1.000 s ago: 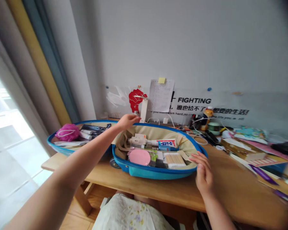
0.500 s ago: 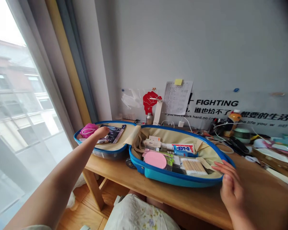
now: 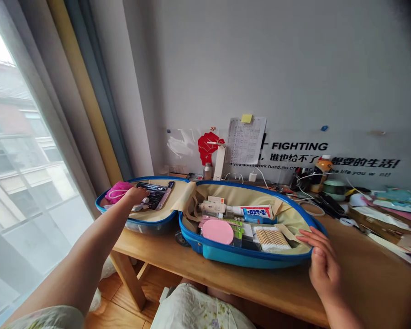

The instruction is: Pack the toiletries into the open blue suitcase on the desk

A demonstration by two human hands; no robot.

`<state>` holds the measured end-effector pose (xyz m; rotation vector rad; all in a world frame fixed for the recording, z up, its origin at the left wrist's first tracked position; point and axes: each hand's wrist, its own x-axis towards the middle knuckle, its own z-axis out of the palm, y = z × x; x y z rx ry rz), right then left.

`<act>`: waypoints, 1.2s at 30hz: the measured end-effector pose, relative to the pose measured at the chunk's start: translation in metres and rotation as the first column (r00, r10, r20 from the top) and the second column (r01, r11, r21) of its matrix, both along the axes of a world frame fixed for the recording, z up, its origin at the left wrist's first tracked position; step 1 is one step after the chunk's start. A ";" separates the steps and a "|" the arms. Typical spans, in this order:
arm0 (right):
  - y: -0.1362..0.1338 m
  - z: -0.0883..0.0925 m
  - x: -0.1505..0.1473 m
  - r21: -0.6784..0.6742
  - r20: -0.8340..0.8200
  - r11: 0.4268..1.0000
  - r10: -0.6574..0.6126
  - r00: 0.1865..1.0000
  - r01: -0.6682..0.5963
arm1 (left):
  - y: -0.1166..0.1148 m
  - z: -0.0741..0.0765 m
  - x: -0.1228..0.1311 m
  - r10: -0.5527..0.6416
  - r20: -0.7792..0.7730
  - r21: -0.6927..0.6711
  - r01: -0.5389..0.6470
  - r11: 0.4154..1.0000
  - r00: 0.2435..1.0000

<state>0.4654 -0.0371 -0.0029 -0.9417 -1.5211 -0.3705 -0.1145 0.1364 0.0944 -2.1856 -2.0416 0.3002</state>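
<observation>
1. The left hand (image 3: 137,195) and right hand (image 3: 325,265) are held well apart; the left's grip cannot be told, the right's fingers are spread at the blue suitcase (image 3: 246,259).
2. In its left half, the dark pack (image 3: 159,197) is set just right of the left hand, the nearer; its long axis is partly hidden.

The left hand (image 3: 137,195) is now at the dark packages (image 3: 160,195) beside the pink puff (image 3: 118,192), no longer midway along the suitcase (image 3: 253,258).

Your head camera looks forward and down from close behind the near edge of the table (image 3: 358,256), above your lap (image 3: 202,308), facing the wall (image 3: 260,59).
</observation>
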 end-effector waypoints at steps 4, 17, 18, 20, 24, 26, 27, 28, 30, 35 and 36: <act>-0.001 0.003 -0.002 -0.002 0.004 1.000 -0.010 1.000 0.010 | -0.005 0.003 -0.002 0.001 0.011 0.028 -0.001 1.000 1.000; -0.003 0.005 -0.004 -0.005 0.009 1.000 0.001 1.000 -0.001 | -0.018 0.050 0.089 -0.243 0.280 0.417 0.110 0.902 0.929; -0.003 0.005 -0.004 -0.004 0.012 1.000 0.004 1.000 -0.004 | -0.016 0.054 0.107 -0.308 0.276 0.410 0.179 0.894 0.910; -0.003 0.004 -0.004 -0.003 0.013 1.000 0.010 1.000 -0.010 | -0.012 0.057 0.146 -0.432 0.262 0.360 0.328 0.873 0.863; -0.003 0.003 -0.004 -0.007 -0.007 1.000 0.019 1.000 -0.019 | -0.005 0.048 0.211 -0.550 0.256 0.172 0.522 0.835 0.795; -0.003 0.003 -0.005 -0.005 -0.017 1.000 0.020 1.000 -0.020 | -0.001 0.040 0.231 -0.557 0.253 0.093 0.553 0.828 0.791; -0.003 0.003 -0.005 -0.003 -0.021 1.000 0.017 1.000 -0.018 | 0.002 0.037 0.238 -0.554 0.248 0.061 0.558 0.828 0.795; -0.003 0.004 -0.005 -0.004 -0.024 1.000 0.014 1.000 -0.014 | 0.005 0.033 0.242 -0.548 0.242 0.033 0.557 0.830 0.801; -0.004 0.004 -0.006 -0.007 -0.029 1.000 0.009 1.000 -0.009 | 0.012 0.027 0.247 -0.531 0.229 -0.012 0.548 0.836 0.816; -0.005 0.005 -0.006 -0.013 -0.005 1.000 0.011 1.000 -0.011 | 0.025 0.016 0.246 -0.508 0.216 -0.087 0.535 0.840 0.834; -0.005 0.005 -0.006 -0.009 -0.003 1.000 0.013 1.000 -0.013 | 0.026 0.014 0.245 -0.512 0.217 -0.099 0.540 0.836 0.831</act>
